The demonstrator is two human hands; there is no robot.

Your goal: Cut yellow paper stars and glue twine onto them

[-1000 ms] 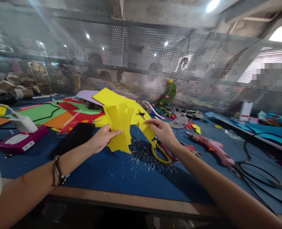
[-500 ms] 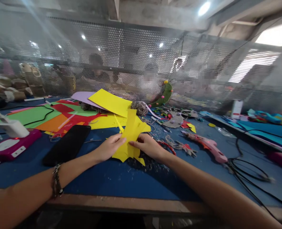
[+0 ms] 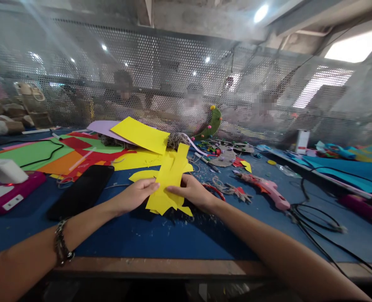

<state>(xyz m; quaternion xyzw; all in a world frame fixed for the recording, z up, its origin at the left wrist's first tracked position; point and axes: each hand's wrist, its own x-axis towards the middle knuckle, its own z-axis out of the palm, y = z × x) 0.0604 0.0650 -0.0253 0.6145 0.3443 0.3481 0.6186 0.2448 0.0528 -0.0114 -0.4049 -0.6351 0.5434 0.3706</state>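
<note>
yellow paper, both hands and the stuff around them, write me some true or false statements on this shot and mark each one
1. The left hand and right hand both grip yellow paper. True.
2. The black phone lies right of the glue gun. False: the phone lies left of it, on the far side of the hands.
3. The white charger sits on the purple strip. True.
4. The bracelet is on the right arm. False: the bracelet is on the left arm.
5. The glue gun is pink. True.
</note>
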